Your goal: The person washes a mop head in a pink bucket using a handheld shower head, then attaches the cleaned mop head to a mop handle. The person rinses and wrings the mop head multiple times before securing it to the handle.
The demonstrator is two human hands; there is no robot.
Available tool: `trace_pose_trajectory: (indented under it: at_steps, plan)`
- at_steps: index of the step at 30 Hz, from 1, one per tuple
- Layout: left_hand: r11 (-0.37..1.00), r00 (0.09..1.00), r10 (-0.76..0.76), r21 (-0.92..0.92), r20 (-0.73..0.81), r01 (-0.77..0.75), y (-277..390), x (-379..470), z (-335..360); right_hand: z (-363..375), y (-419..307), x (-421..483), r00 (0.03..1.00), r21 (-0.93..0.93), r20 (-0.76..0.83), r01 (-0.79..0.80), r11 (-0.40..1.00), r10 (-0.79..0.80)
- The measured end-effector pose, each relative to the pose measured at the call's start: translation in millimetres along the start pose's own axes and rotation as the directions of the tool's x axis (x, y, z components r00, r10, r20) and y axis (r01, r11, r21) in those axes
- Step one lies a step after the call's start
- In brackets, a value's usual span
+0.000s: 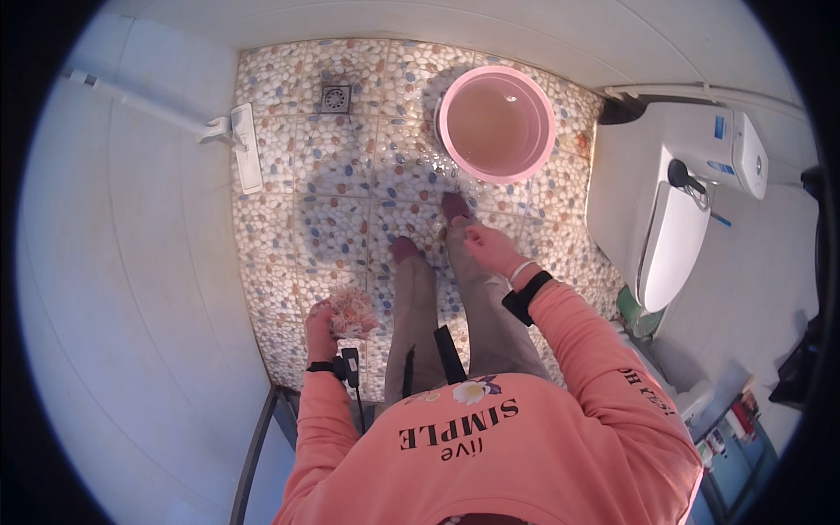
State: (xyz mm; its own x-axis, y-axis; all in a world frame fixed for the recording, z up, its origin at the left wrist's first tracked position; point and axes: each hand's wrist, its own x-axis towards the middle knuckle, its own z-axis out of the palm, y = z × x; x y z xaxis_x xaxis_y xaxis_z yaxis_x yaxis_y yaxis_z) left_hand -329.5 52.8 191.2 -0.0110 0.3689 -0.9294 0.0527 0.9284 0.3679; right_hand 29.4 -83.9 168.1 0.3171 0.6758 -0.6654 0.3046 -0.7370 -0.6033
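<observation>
My left hand (321,328) grips a fluffy pink-and-white wad of shaggy fabric (353,314), held off to the left of my legs. In front of my right thigh, my right hand (493,249) is loosely curled, and nothing shows in its fingers. Beyond my feet stands a round pink plastic bucket (550,125) of cloudy brownish water. The pebble-patterned tile floor (341,216) is wet around the bucket and my feet.
A white flat mop (246,147) leans against the left wall, its head on the floor. A square floor drain (336,98) lies near the far wall. On the right are a white toilet (682,246), a dark-headed brush (682,174) and a green bin (636,314).
</observation>
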Motion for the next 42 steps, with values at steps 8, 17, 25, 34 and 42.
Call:
trace_pose_trajectory:
  at_steps: [8,17,25,34,42]
  plan:
    - [0.998,1.0,-0.004,0.066,-0.029,0.006,-12.8,-7.9,60.4,-47.5,32.4,46.4,0.975,-0.646,0.223,0.148,0.749,0.0]
    - [0.997,0.896,0.028,-0.076,0.442,0.006,-10.9,-55.0,188.2,-29.2,-57.5,-13.2,0.826,0.311,0.444,0.22,0.925,-0.346]
    - [0.959,0.824,-0.2,0.28,0.53,0.052,-25.2,-132.3,120.0,-64.8,-89.2,-28.7,0.621,0.161,0.777,-0.044,0.986,-0.099]
    - [0.947,0.951,0.071,-0.319,0.3,0.03,-62.2,-146.1,15.4,50.4,-170.8,-75.5,0.634,-0.051,0.738,0.395,0.917,-0.232]
    - [0.874,0.858,0.457,-0.301,0.236,-0.383,-49.2,-199.1,-152.7,192.9,-310.2,-144.3,0.445,0.096,0.877,0.208,0.973,-0.182]
